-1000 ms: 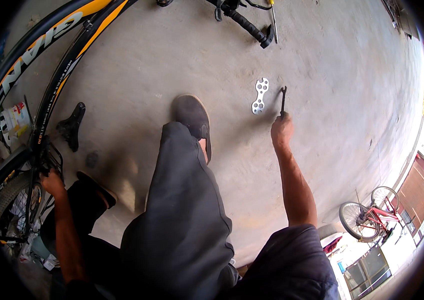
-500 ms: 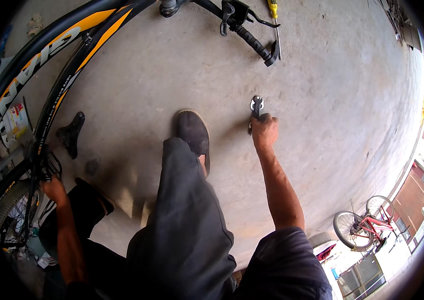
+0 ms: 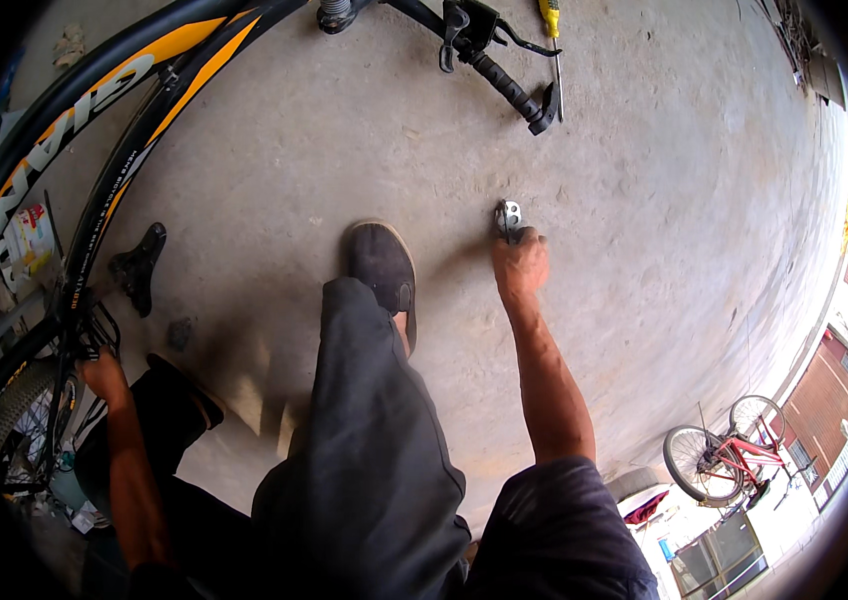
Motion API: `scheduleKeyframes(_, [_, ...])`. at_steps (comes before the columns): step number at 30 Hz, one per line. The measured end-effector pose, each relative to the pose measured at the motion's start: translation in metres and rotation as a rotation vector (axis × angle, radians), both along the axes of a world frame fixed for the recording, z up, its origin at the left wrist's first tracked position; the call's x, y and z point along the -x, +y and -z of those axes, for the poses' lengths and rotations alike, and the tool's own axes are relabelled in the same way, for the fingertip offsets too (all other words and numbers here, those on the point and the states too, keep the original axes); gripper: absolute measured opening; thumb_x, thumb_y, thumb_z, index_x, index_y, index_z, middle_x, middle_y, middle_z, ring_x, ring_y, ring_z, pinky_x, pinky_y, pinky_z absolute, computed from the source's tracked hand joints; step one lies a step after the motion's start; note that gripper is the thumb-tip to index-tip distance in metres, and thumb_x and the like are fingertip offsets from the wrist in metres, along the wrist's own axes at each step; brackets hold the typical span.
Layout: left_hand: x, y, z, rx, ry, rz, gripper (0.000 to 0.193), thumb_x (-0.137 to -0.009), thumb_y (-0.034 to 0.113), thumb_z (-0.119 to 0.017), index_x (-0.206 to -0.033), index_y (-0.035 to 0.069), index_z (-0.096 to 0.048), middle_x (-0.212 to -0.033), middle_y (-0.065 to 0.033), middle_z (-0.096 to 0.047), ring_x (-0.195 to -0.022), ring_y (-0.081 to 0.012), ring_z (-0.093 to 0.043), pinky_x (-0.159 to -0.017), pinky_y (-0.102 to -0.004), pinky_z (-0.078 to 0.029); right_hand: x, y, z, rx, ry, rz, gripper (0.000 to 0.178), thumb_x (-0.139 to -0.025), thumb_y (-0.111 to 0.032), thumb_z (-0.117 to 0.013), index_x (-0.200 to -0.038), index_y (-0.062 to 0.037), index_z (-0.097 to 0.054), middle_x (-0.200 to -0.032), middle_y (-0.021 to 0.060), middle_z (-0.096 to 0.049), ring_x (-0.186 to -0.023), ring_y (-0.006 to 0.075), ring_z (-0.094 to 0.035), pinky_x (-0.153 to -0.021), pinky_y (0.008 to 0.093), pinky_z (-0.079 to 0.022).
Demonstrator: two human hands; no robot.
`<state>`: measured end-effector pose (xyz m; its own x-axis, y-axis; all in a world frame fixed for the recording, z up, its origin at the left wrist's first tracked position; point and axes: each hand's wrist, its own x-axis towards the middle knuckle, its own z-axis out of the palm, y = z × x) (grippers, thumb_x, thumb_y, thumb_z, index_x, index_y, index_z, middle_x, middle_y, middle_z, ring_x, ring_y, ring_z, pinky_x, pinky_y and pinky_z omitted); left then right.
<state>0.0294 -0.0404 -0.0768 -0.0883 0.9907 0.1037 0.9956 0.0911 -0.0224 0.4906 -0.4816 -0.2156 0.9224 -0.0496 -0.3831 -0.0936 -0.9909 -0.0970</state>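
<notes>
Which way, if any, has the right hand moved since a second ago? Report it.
Yes: the right hand has moved leftward, judged against the yellow-handled screwdriver lying ahead.

Left of the shoe is the saddle, with the bike frame farther left; right, the wrench in the right hand; ahead-right, the handlebar and screwdriver.

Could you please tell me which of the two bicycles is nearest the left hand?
The black-and-orange bicycle at the left: its rear wheel is close beside the left hand, whereas the red bicycle is well away at the lower right.
</notes>
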Motion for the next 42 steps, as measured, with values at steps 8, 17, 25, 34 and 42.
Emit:
scheduleKeyframes(8, [0.006,0.003,0.002,0.021,0.032,0.037,0.066,-0.077,0.024,-0.063,-0.124,-0.017,-0.041,-0.112,-0.0304,-0.056,-0.096,-0.0387,-0.060,-0.082,-0.0430,-0.048,0.007,0.001,-0.003,-0.077,-0.016,0.040,0.029,-0.075,-0.026,-0.064,-0.094,-0.0048,-0.058,-0.100,0.0163,-0.060,-0.095,0.0350,-0.058,-0.078,0.0446,-0.047])
scheduleKeyframes(17, [-0.003,0.001,0.001,0.017,0.030,-0.024,0.066,-0.077,0.025,-0.065,-0.122,-0.017,-0.042,-0.114,-0.0312,-0.055,-0.100,-0.0405,-0.058,-0.086,-0.0428,-0.046,0.003,0.003,0.001,-0.058,0.090,0.064,0.030,-0.076,-0.025,-0.065,-0.096,-0.0038,-0.056,-0.098,0.0175,-0.061,-0.092,0.0356,-0.060,-0.078,0.0444,-0.048])
scheduleKeyframes(25, [0.006,0.004,0.005,-0.009,0.032,0.025,0.064,-0.075,0.023,-0.066,-0.121,-0.015,-0.044,-0.118,-0.0301,-0.052,-0.103,-0.0409,-0.056,-0.089,-0.0432,-0.044,0.009,0.006,-0.002,-0.064,0.023,0.050,0.036,-0.073,-0.030,-0.066,-0.099,-0.0055,-0.061,-0.092,0.0169,-0.066,-0.086,0.0351,-0.063,-0.075,0.0439,-0.049])
scheduleKeyframes(34, [-0.008,0.000,0.000,0.012,-0.037,0.000,0.059,-0.074,0.024,-0.066,-0.116,-0.014,-0.047,-0.115,-0.0297,-0.053,-0.101,-0.0410,-0.057,-0.087,-0.0438,-0.045,0.020,0.011,0.011,-0.112,-0.096,0.122,0.029,-0.072,-0.027,-0.064,-0.090,-0.0037,-0.065,-0.085,0.0173,-0.067,-0.083,0.0352,-0.065,-0.074,0.0428,-0.050])
scheduleKeyframes(42, [0.008,0.011,0.007,0.017,0.039,-0.015,0.062,-0.076,0.026,-0.065,-0.118,-0.015,-0.045,-0.116,-0.0296,-0.052,-0.101,-0.0413,-0.056,-0.087,-0.0455,-0.044,0.017,0.020,0.011,-0.128,0.089,0.198,0.033,-0.073,-0.023,-0.066,-0.099,-0.0049,-0.058,-0.094,0.0177,-0.062,-0.087,0.0375,-0.060,-0.074,0.0450,-0.048])
